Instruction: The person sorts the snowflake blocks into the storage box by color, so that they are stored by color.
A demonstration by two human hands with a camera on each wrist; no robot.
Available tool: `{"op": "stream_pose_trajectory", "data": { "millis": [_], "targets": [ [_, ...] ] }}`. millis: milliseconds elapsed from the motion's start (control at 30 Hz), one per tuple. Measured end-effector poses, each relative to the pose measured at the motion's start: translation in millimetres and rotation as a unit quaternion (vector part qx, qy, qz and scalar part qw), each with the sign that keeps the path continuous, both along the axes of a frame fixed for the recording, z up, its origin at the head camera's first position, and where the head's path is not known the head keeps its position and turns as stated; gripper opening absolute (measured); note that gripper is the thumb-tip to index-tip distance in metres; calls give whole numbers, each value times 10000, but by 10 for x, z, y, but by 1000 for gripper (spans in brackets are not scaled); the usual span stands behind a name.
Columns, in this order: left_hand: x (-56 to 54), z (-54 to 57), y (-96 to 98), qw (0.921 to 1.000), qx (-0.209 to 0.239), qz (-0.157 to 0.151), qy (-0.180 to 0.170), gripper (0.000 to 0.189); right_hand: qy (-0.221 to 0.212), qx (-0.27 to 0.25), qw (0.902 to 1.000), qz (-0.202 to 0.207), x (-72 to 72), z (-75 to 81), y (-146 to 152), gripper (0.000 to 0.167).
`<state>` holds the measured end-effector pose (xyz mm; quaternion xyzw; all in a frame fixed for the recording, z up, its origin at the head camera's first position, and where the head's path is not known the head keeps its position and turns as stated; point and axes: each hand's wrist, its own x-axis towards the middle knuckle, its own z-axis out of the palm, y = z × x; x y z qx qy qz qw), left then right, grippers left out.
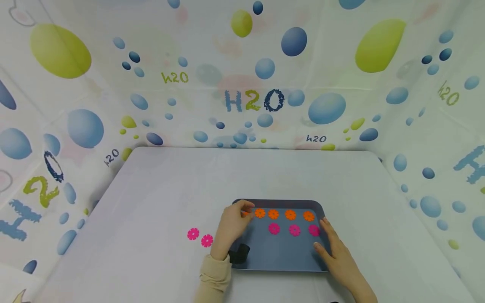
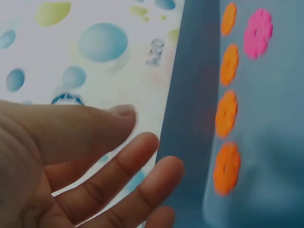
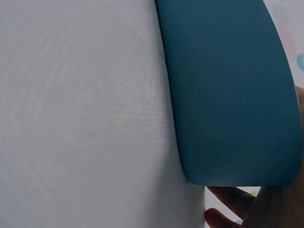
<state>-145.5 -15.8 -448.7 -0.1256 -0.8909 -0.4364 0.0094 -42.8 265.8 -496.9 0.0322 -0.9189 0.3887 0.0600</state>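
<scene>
A grey-blue tray [image 1: 282, 252] lies on the table, holding a row of several orange flower-shaped discs [image 1: 290, 214] along its far side. Three pink flower-shaped discs [image 1: 294, 230] form a second row nearer me. My left hand [image 1: 232, 223] is over the tray's far left corner, by the leftmost orange disc [image 2: 227, 168], which its fingers partly cover in the head view. In the left wrist view its thumb and fingers are apart, with nothing between them. My right hand [image 1: 339, 254] rests at the tray's right rim, fingers fairly straight, thumb toward the inside.
Two more pink discs [image 1: 200, 237] lie on the white table [image 1: 151, 202] left of the tray. A black device [image 1: 240, 253] on the left wrist hangs over the tray's left side. A patterned curtain [image 1: 208, 50] surrounds the table behind and at both sides.
</scene>
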Motion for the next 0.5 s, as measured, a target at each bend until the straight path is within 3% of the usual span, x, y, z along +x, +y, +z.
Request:
{"op": "stream_pose_trajectory", "data": {
  "millis": [267,500],
  "targets": [
    [19,11,-322,9969,442,629,179,19,-83,3,10000,-5,-6,6,-17,65],
    [91,-61,-567,9923,294,1195,151,21,-111,65,9999,-28,-16,5,-25,66]
  ]
}}
